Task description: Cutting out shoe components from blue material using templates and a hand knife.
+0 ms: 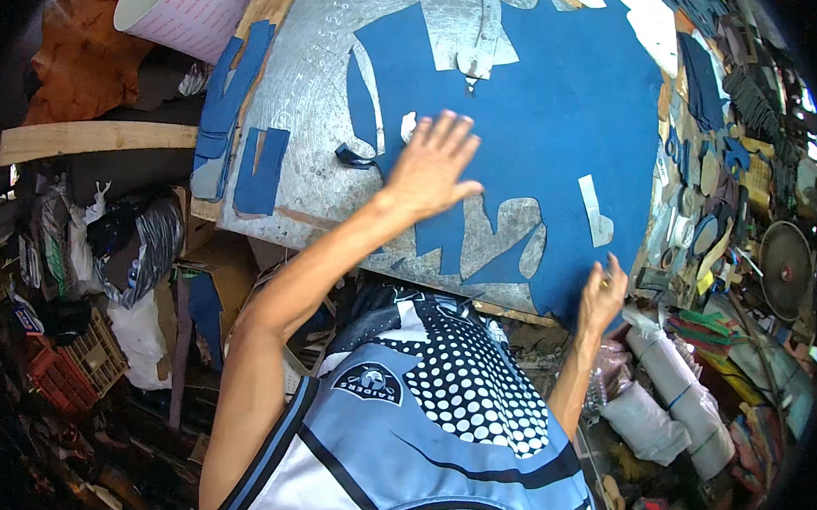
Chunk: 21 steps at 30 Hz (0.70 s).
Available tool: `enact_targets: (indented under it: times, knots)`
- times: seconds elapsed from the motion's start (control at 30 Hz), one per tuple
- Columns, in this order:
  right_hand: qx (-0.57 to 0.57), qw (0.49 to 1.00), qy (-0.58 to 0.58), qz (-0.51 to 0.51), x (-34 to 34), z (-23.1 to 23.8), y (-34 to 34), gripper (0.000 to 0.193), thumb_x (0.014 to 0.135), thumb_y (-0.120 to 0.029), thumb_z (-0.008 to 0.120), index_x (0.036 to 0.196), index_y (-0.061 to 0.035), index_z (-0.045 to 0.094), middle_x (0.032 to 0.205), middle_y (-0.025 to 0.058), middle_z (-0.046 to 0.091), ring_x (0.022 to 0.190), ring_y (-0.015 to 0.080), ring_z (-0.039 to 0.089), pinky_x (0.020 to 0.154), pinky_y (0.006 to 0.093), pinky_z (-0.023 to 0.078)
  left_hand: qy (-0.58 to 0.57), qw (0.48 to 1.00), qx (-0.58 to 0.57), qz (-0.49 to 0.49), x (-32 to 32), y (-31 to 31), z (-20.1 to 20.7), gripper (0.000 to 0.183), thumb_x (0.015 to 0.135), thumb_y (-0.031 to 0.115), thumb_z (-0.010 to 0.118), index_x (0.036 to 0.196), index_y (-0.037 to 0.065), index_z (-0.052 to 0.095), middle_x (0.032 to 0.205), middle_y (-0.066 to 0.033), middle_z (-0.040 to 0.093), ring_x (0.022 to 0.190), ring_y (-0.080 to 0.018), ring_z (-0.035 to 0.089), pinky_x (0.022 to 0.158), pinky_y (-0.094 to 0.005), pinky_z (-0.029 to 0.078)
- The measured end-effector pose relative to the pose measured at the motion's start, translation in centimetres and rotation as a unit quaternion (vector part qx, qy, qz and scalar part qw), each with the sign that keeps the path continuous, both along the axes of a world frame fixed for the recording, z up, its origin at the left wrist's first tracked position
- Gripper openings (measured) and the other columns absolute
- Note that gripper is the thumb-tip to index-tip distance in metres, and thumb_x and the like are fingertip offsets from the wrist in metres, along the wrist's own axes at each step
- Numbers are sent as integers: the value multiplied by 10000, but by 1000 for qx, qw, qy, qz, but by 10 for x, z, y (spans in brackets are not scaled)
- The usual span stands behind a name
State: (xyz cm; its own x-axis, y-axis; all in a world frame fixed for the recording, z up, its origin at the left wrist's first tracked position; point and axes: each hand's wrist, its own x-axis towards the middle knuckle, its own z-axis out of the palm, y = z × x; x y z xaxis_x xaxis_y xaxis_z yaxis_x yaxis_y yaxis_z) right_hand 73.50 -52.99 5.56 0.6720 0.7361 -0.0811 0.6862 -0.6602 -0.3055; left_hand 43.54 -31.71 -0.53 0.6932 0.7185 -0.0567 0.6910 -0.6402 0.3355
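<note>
A large blue sheet [549, 105], like leather or fabric, lies over the metal-topped table [317, 72], with several shapes cut out of it. My left hand [432, 168] rests palm down on it, fingers spread and holding nothing. By the sheet's near right edge is my right hand [602, 300], its fingers loosely bent and apart; nothing shows in them. Just beyond those fingers, a small pale template [596, 212] lies on the blue sheet. A dark curled strip [354, 158] sits left of my left wrist.
Blue offcuts [262, 171] lie along the table's left side, below a white bucket [185, 3]. Brown leather [84, 48] hangs at far left. Cutting shapes and scissors [681, 159] line the right edge; a round fan [786, 269] and wrapped rolls [681, 393] stand further right.
</note>
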Motion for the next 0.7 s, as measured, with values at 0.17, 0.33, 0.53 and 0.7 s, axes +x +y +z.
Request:
enact_targets:
  times: [0.17,0.33,0.53,0.7]
  knots:
    - [26,997,-14,70,-24,-26,37,360,942,-172,635,1283,-58,615,1298,210,571,1053,343,641,888,393,530,14,999,39,34,25,35,-41,792,963,664,367,1518,98,368,1609,-153,261,1501,-345,178,1210,-547,110]
    - [69,991,40,106,-46,-12,96,313,917,-178,661,1201,-47,669,1083,186,673,938,334,673,833,399,524,52,980,77,176,-22,106,-54,757,989,655,303,1535,131,343,1622,-164,222,1514,-346,138,1220,-523,90]
    - [67,967,4,247,-93,-39,276,530,901,-445,633,1192,-2,624,1086,264,662,995,430,656,846,480,534,71,980,88,162,-12,75,-43,775,967,629,401,1488,56,402,1597,-224,250,1487,-414,187,1190,-573,145]
    - [-82,959,-70,262,-112,-64,342,777,819,-638,667,1194,32,547,1180,307,616,1046,407,667,840,481,568,30,994,7,103,-15,-36,-20,769,953,648,412,1511,119,394,1609,-187,243,1493,-396,166,1198,-568,118]
